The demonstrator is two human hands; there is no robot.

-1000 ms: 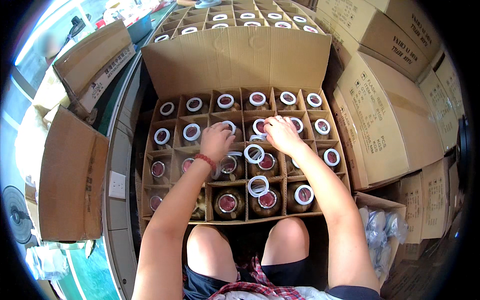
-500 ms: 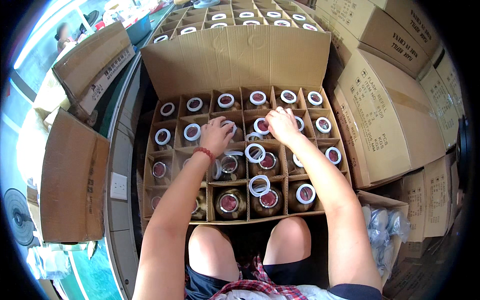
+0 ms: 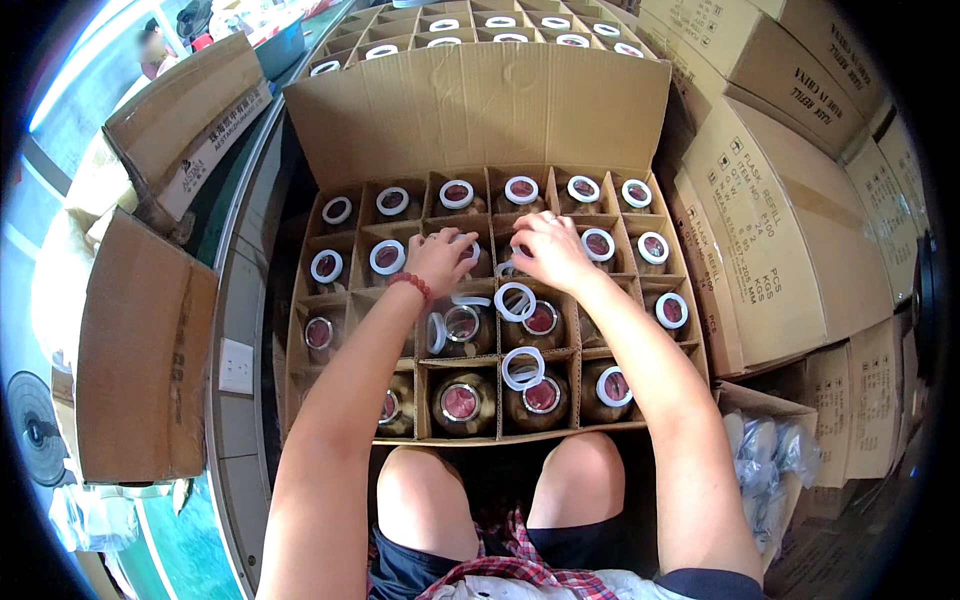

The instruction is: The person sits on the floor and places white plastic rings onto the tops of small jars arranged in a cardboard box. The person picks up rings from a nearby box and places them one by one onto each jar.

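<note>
In front of me stands a divided cardboard box [image 3: 480, 346] with several glass flask liners in its cells; reddish discs show at their mouths. My left hand [image 3: 436, 264], with a red bead bracelet [image 3: 411, 284] on its wrist, has its fingers curled over the white ring [image 3: 470, 238] on a flask in the second row from the back. One cell to the right, my right hand [image 3: 554, 252] closes from above over another flask's ring, mostly hidden under the fingers. Loose white rings [image 3: 515, 301] lie on the nearer flasks. A front-row flask [image 3: 461, 402] shows a bare silver rim.
The raised box flap [image 3: 480, 115] stands behind the cells, with another divided box [image 3: 410, 22] beyond. Stacked cartons [image 3: 770, 230] rise at the right, above plastic-wrapped items [image 3: 765, 450]. A bench edge [image 3: 235, 250] and cardboard pieces [image 3: 140, 350] flank the left.
My right hand has moved slightly left and nearer, covering the ring that showed beside it. My left hand stays at its flask, with the fingers shifted a little over the ring.
</note>
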